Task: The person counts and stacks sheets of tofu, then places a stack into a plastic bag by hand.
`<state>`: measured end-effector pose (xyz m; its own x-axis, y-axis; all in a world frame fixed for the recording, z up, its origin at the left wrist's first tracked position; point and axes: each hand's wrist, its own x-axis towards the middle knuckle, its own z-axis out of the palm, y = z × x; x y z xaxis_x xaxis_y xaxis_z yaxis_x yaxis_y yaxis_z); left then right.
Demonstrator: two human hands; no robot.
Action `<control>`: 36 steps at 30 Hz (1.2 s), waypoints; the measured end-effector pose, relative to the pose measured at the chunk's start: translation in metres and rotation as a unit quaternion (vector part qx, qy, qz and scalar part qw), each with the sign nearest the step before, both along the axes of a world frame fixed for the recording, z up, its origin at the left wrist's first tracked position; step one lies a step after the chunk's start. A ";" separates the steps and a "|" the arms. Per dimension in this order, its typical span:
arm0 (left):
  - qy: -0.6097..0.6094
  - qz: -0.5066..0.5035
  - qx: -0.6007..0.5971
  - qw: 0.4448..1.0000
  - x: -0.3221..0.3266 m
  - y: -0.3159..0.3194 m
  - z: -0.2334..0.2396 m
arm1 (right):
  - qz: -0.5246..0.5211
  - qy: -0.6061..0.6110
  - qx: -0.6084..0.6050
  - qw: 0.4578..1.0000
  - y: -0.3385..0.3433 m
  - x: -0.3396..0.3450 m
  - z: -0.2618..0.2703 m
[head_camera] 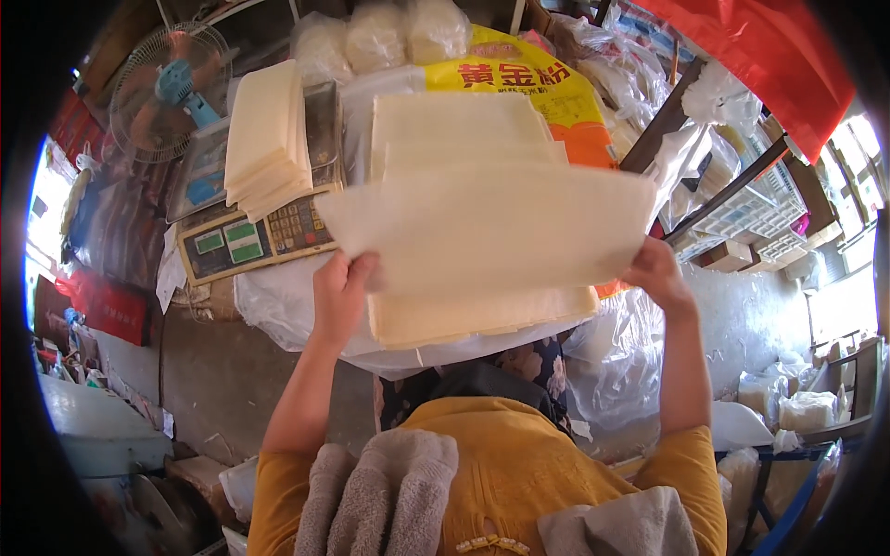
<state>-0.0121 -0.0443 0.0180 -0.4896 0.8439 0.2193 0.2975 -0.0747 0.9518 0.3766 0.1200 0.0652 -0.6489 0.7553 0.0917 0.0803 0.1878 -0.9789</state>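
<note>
A thin cream-coloured sheet [487, 229] stretches between my two hands, slightly blurred. My left hand [346, 281] pinches its near left corner between thumb and fingers. At the opposite end, my right hand [657, 274] grips the right edge. Under the held sheet lies a stack of similar cream sheets [480, 316], its middle hidden from me. Farther back, more of the stacked sheets [455, 118] show with uneven edges. Left of them, a folded pile of the same sheets [268, 139] rests on a digital weighing scale [257, 240] with a keypad and green displays.
A yellow and orange printed sack [577, 104] lies behind the stack, beside several plastic-wrapped bundles [379, 38]. An electric fan [174, 90] stands at the back left. White plastic sheeting [292, 299] covers the work surface. Red cloth [772, 62] hangs at upper right.
</note>
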 end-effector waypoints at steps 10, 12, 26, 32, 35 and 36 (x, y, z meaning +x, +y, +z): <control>0.467 -0.070 -0.063 0.879 0.019 0.052 -0.004 | -0.307 -0.200 0.101 0.925 0.055 -0.094 -0.060; 0.487 -0.153 -0.157 0.845 0.028 0.046 -0.017 | -0.294 -0.229 0.089 0.924 0.054 -0.093 -0.057; 0.530 -0.177 -0.086 0.825 -0.020 0.035 -0.028 | -0.117 -0.355 0.347 0.860 -0.013 -0.134 -0.088; 0.470 -0.074 0.091 0.875 0.019 0.044 0.021 | -0.002 -0.297 0.467 0.833 -0.049 -0.176 -0.004; 0.162 0.097 0.191 0.963 0.008 0.046 0.012 | -0.007 -0.191 0.461 0.867 -0.042 -0.174 0.018; 0.051 0.058 0.179 0.981 -0.010 0.043 -0.002 | -0.006 -0.093 0.546 0.833 -0.044 -0.167 0.017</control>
<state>-0.0221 -0.0010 0.0163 -0.5375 0.6433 0.5452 0.4166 -0.3595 0.8350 0.2098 0.0756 0.0826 -0.7220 0.2939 0.6264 0.2193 0.9558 -0.1957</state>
